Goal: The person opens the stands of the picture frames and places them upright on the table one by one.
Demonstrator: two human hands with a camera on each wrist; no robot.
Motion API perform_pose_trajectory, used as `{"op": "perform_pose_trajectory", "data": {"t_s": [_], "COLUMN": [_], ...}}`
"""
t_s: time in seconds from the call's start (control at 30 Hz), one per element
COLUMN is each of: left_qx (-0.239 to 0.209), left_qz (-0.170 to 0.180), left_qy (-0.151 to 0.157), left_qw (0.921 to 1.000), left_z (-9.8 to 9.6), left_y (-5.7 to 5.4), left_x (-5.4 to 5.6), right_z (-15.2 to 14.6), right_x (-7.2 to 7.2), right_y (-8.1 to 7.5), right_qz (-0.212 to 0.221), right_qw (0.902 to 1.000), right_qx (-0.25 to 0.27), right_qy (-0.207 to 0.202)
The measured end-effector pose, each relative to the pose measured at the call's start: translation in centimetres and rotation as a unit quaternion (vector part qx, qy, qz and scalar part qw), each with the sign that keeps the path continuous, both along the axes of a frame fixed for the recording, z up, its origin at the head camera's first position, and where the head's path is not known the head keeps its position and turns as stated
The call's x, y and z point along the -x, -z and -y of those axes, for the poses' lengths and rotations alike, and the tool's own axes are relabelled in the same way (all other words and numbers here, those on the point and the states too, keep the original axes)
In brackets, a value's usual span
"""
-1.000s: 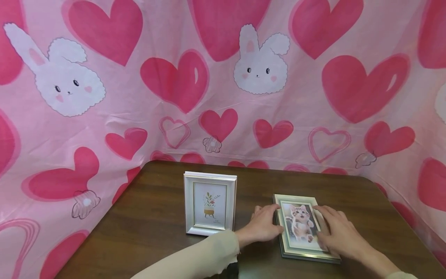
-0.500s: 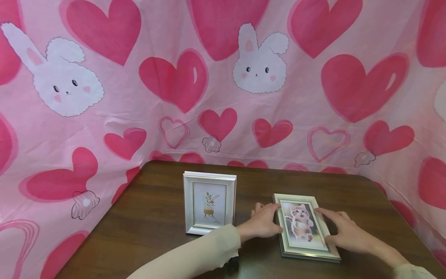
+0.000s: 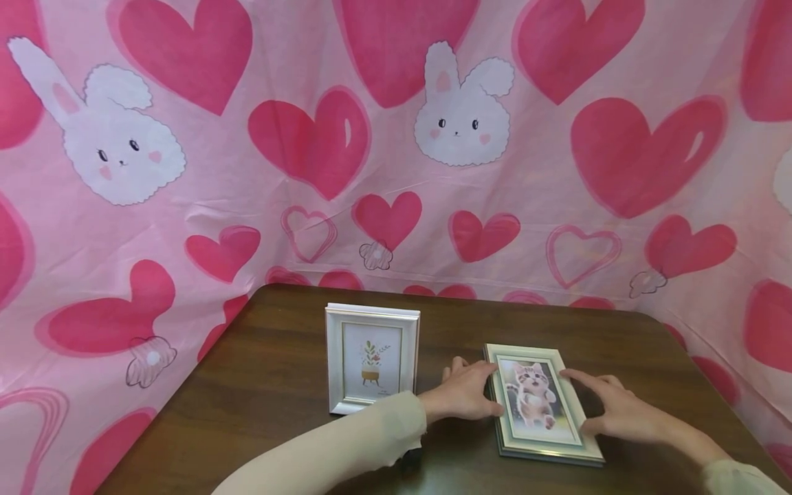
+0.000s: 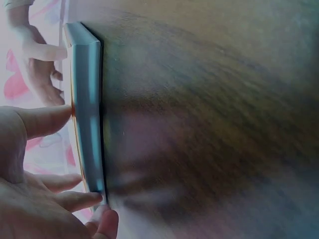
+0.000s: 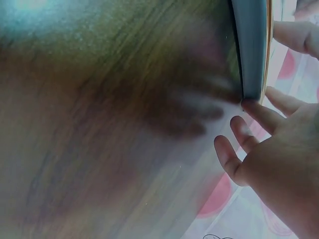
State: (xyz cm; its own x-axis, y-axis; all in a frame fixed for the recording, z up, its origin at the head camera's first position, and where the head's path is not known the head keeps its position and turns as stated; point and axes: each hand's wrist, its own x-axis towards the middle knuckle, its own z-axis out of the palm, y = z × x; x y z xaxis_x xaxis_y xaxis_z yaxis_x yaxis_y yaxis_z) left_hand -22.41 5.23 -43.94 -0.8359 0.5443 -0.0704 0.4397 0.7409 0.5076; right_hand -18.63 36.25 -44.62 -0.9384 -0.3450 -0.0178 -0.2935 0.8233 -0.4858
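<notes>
A pale green picture frame [image 3: 535,395] with a kitten photo lies face up on the table. Along its left edge rests my left hand [image 3: 464,395], thumb and fingertips spread and touching the border. On the opposite edge, my right hand [image 3: 625,412] touches with thumb and fingertips, its fingers mostly straight. The left wrist view shows the frame's bluish side wall [image 4: 88,114] against the fingers of my left hand [image 4: 35,189]. In the right wrist view, fingertips of my right hand [image 5: 279,159] meet the frame's side and lower corner [image 5: 251,50].
A white picture frame [image 3: 371,361] with a potted plant print stands upright left of my left hand, its lower right corner behind my sleeve [image 3: 346,440]. Pink heart-and-rabbit cloth [image 3: 383,158] surrounds the dark wooden table [image 3: 272,357].
My right hand has drawn slightly to the right, its thumb moving off the kitten photo to the frame's right border. The left hand and both frames have stayed almost still.
</notes>
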Motion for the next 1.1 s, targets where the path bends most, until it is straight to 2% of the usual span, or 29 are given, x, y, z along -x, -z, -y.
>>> {"op": "perform_pose_trajectory", "data": {"t_s": [0.33, 0.57, 0.8, 0.93, 1.1], "left_qx": [0.011, 0.012, 0.004, 0.002, 0.004], "left_qz": [0.038, 0.035, 0.046, 0.049, 0.045], "left_qy": [0.008, 0.002, 0.002, 0.005, 0.002], "left_qw": [0.9992, 0.9993, 0.9989, 0.9988, 0.9990], "left_z": [-0.13, -0.24, -0.04, 0.05, 0.06], "left_y": [-0.07, -0.64, -0.30, -0.15, -0.37], "left_x": [0.30, 0.05, 0.31, 0.40, 0.33], "right_z": [-0.22, -0.39, -0.74, -0.87, -0.88], "right_x": [0.18, 0.37, 0.52, 0.63, 0.73], "right_y": [-0.01, -0.14, -0.13, -0.14, -0.30], "right_qz": [0.004, 0.014, 0.038, 0.038, 0.055], "right_qw": [1.0000, 0.9998, 0.9988, 0.9988, 0.9981], "right_qx": [0.006, 0.010, 0.029, 0.029, 0.027], "right_qy": [-0.002, -0.008, -0.009, -0.012, -0.009]}}
